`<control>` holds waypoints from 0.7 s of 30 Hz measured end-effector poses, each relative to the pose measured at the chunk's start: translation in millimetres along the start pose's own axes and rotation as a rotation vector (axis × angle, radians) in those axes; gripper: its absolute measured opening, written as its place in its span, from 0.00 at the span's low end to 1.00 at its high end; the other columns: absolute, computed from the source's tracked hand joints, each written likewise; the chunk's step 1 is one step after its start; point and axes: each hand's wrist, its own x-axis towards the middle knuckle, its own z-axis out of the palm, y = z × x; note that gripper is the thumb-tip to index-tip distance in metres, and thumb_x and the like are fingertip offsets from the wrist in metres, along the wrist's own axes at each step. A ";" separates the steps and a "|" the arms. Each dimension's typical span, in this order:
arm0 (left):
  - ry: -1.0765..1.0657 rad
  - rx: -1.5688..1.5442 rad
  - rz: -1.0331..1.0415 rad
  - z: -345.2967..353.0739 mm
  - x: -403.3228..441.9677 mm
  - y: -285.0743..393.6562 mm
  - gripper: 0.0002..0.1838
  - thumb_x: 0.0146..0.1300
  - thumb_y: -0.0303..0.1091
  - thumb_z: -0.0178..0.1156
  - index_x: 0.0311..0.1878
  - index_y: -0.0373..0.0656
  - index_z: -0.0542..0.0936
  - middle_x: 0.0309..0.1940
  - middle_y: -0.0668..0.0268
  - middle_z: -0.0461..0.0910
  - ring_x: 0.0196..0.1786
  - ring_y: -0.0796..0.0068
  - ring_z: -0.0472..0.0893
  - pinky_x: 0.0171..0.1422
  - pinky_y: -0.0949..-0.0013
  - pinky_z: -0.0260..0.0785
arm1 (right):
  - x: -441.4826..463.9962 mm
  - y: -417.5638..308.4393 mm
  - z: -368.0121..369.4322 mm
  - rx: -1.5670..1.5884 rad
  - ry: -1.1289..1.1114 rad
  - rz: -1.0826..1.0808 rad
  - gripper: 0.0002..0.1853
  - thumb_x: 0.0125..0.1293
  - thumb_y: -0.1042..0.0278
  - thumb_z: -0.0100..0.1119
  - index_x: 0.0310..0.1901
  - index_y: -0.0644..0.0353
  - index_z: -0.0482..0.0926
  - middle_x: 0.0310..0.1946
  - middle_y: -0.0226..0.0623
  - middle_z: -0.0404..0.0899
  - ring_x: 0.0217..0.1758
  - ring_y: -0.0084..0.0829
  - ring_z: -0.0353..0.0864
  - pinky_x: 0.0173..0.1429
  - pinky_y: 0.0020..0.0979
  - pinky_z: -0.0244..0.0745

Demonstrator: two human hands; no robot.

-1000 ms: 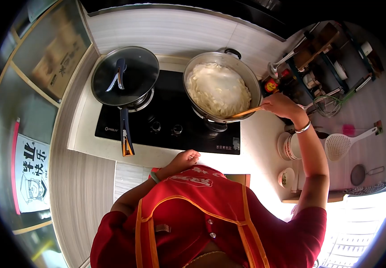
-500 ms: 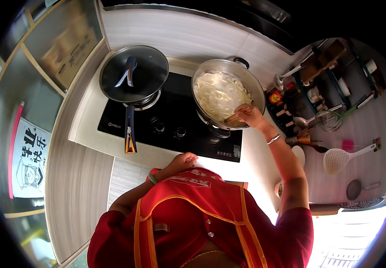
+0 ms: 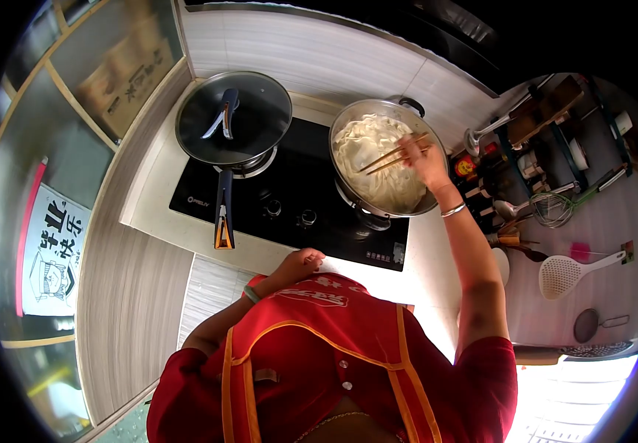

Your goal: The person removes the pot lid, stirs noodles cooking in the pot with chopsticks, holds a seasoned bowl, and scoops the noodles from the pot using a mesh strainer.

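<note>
Right hand in my feed is clenched around two chopsticks, their tips down over the noodles; left hand hangs by the counter edge with fingers loosely curled, and I cannot tell whether anything is inside. I count two vessels on the hob. One, the pot on the right, holds wide, pale noodles heaped in most of it; the other, a pan on the left, wears a dark glass lid, so I cannot make out its contents. Two knobs sit between the vessels and the counter edge. From my angle the right hand hides part of the pot's right rim, and the forearm partly covers one white dish. Beyond it I see one whisk, one white skimmer, one small strainer and one ladle.
</note>
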 end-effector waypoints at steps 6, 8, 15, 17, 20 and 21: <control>-0.015 -0.049 0.013 -3.4 7.7 -9.0 0.16 0.60 0.38 0.51 0.45 0.36 0.72 0.35 0.62 0.77 0.37 0.76 0.77 0.42 0.74 0.69 | -14.5 25.9 48.2 -0.546 -0.294 -0.312 0.11 0.61 0.60 0.48 0.39 0.54 0.77 0.28 0.37 0.79 0.29 0.35 0.78 0.35 0.30 0.71; -0.043 -0.071 0.001 -6.1 9.3 -11.3 0.16 0.60 0.38 0.51 0.45 0.36 0.72 0.36 0.61 0.77 0.38 0.75 0.77 0.42 0.73 0.69 | -11.0 32.4 42.8 -0.630 -0.236 -0.339 0.11 0.60 0.58 0.48 0.38 0.50 0.77 0.30 0.38 0.78 0.33 0.40 0.77 0.37 0.34 0.71; -0.012 0.000 -0.043 -11.6 3.0 -2.3 0.15 0.60 0.37 0.51 0.45 0.36 0.72 0.37 0.61 0.77 0.38 0.73 0.77 0.43 0.73 0.69 | 32.5 47.8 -16.2 -0.922 0.229 -0.256 0.11 0.61 0.60 0.47 0.37 0.55 0.76 0.27 0.44 0.77 0.28 0.41 0.77 0.34 0.34 0.72; -0.019 -0.025 -0.043 -13.0 3.6 -5.0 0.15 0.60 0.38 0.51 0.45 0.37 0.72 0.36 0.61 0.77 0.38 0.73 0.77 0.43 0.73 0.69 | 35.8 18.2 -11.2 -0.636 0.265 -0.243 0.12 0.61 0.61 0.48 0.38 0.59 0.76 0.26 0.40 0.77 0.26 0.32 0.77 0.32 0.29 0.72; -0.021 -0.020 -0.042 -14.2 4.3 -5.9 0.15 0.60 0.38 0.51 0.45 0.37 0.73 0.35 0.61 0.77 0.37 0.74 0.77 0.42 0.73 0.69 | 49.7 5.0 17.0 -0.053 0.256 -0.164 0.13 0.61 0.62 0.51 0.37 0.66 0.75 0.24 0.34 0.76 0.24 0.21 0.75 0.28 0.23 0.72; -0.021 -0.020 -0.042 -13.9 5.2 -9.5 0.15 0.60 0.38 0.51 0.45 0.37 0.73 0.35 0.61 0.77 0.37 0.74 0.77 0.42 0.73 0.69 | 54.5 7.5 30.7 0.059 0.214 -0.130 0.13 0.61 0.63 0.51 0.38 0.66 0.75 0.25 0.34 0.76 0.24 0.22 0.76 0.29 0.23 0.73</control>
